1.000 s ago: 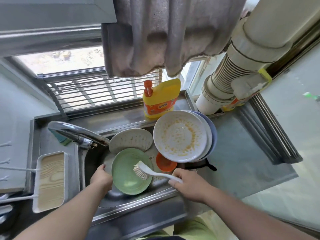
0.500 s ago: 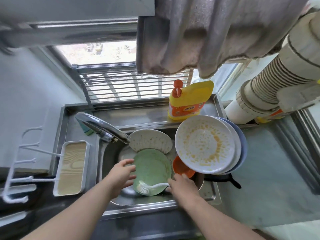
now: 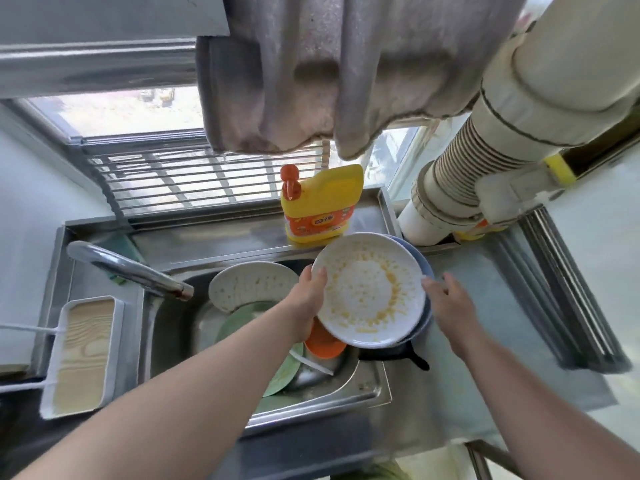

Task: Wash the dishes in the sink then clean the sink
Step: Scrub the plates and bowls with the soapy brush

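A white plate (image 3: 370,289) smeared with yellow food residue lies on top of a blue plate (image 3: 425,270) at the right side of the steel sink (image 3: 346,400). My left hand (image 3: 308,299) grips the white plate's left rim, thumb on top. My right hand (image 3: 450,303) is at the right rim, its thumb touching the edge and its fingers loosely spread. In the basin lie a green plate (image 3: 282,374), a white oval dish (image 3: 252,285), an orange bowl (image 3: 325,344) and the white dish brush (image 3: 311,364).
A yellow detergent bottle (image 3: 322,206) stands on the ledge behind the sink. The faucet (image 3: 128,268) reaches in from the left. A white tray (image 3: 83,355) sits at the left. A black pan handle (image 3: 408,356) sticks out under the plates. A grey towel (image 3: 311,81) hangs overhead.
My right hand has let go of the brush, which now lies in the basin. My left hand has left the green plate. Both hands have moved up to the white plate.
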`<state>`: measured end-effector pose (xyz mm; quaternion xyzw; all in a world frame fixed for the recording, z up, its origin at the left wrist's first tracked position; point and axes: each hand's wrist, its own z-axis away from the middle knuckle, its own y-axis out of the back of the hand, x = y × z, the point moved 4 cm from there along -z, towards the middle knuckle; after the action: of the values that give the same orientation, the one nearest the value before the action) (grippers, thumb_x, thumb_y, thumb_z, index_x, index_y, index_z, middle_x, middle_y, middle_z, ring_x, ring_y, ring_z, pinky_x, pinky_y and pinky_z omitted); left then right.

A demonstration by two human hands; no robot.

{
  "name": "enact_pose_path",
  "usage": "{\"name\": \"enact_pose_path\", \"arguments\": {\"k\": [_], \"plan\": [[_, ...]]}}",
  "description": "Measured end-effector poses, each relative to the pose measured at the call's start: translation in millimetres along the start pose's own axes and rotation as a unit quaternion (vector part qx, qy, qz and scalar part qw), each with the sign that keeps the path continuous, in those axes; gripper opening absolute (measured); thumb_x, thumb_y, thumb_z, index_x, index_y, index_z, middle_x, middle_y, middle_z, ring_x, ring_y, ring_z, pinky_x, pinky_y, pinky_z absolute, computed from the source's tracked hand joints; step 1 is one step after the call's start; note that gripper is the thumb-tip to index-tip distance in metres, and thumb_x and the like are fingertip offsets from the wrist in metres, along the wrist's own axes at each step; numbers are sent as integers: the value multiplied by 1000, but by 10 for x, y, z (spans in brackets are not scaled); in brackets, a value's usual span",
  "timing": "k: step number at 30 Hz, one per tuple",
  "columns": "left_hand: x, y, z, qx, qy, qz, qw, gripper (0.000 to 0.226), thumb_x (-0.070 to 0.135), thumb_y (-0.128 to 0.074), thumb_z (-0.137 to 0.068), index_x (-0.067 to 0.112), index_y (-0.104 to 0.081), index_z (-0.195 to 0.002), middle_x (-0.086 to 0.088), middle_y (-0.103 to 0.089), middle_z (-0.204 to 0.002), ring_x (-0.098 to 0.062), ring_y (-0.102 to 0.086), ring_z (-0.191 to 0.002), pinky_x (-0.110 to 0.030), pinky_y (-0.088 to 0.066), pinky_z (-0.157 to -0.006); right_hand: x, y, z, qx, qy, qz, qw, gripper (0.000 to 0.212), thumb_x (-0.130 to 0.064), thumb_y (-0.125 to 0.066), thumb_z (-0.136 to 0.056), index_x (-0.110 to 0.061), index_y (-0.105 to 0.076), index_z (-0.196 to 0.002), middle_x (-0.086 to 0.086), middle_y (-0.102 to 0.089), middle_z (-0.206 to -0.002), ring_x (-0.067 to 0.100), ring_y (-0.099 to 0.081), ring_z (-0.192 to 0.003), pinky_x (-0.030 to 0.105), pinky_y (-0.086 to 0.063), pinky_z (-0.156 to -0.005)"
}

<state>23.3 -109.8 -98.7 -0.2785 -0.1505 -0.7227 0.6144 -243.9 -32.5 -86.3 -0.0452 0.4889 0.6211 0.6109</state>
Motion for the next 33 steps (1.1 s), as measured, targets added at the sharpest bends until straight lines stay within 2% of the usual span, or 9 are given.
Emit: {"name": "enact_pose_path", "arguments": {"k": [3,7,11,14,18,22,24,30,33], "plan": [[-72,-125,-89,12,3,7,1000,44,52,-44,-107,40,-38,-149,1,-61,-137,-25,-63,-118,-55,-52,-105,14,-206,-117,-116,-69,-129,982,29,-46,-65,-97,-35,-59,-123,3,-75,-116,26,-75,-101,47,-61,-87],[-176,-144,-154,62,57,90,992,58,57,-54,-98,30,-47,-148,-6,-69,-130,-34,-70,-113,-59,-57,-98,-20,-204,-127,-116,-73,-182,974,26,-28,-70,-98,-30,-62,-122,5,-77,-110,30,-77,-94,54,-63,-82],[-234,-110,54,73,86,194,975,54,64,-47,-103,21,-65,-129,-11,-79,-111,-37,-76,-100,-58,-61,-88,-180,-163,158,-78,17,-151,985,17,-23,-71,-96,-34,-65,-107,-2,-77,-102,22,-76,-90,48,-64,-81],[-327,68,170,83,86,242,963,69,73,-33,-102,20,-67,-128,-13,-79,-114,-38,-74,-105,-58,-60,-87,-378,-214,571,-75,107,-104,986,29,-16,-68,-95,-38,-61,-112,-9,-74,-99,7,-71,-88,19,-56,-69],[-552,518,271,80,116,283,949,84,79,-15,-99,20,-70,-124,-18,-77,-116,-39,-69,-107,-57,-56,-82,-430,-599,1033,-68,170,-30,983,39,-22,-66,-93,-42,-49,-123,-12,-62,-115,10,-61,-104,33,-55,-82],[-903,1216,265,122,102,326,932,83,76,-17,-102,17,-69,-129,-25,-74,-119,-44,-65,-116,-62,-47,-99,-216,-1401,1201,-139,109,4,984,54,-36,-64,-88,-38,-45,-138,-8,-58,-127,14,-58,-116,41,-52,-100],[-1084,1578,257,152,108,318,929,79,73,-18,-104,16,-69,-124,-28,-74,-115,-45,-64,-114,-67,-44,-104,-106,-1806,1180,-184,60,5,981,49,-33,-66,-86,-39,-48,-130,-6,-62,-122,17,-62,-112,44,-52,-102],[-1316,2150,102,251,80,193,945,30,45,-37,-112,27,-61,-116,-17,-70,-118,-42,-67,-107,-63,-56,-89,254,-2699,903,-282,-52,10,958,51,-13,-71,-88,-28,-50,-132,1,-67,-125,20,-64,-114,46,-55,-103],[-1399,2214,-70,246,78,153,954,28,30,-41,-113,21,-53,-137,-16,-67,-126,-39,-67,-108,-55,-57,-87,446,-2936,699,-294,-77,32,952,55,-15,-69,-86,-23,-53,-138,-1,-68,-124,19,-65,-115,44,-56,-102]]}}
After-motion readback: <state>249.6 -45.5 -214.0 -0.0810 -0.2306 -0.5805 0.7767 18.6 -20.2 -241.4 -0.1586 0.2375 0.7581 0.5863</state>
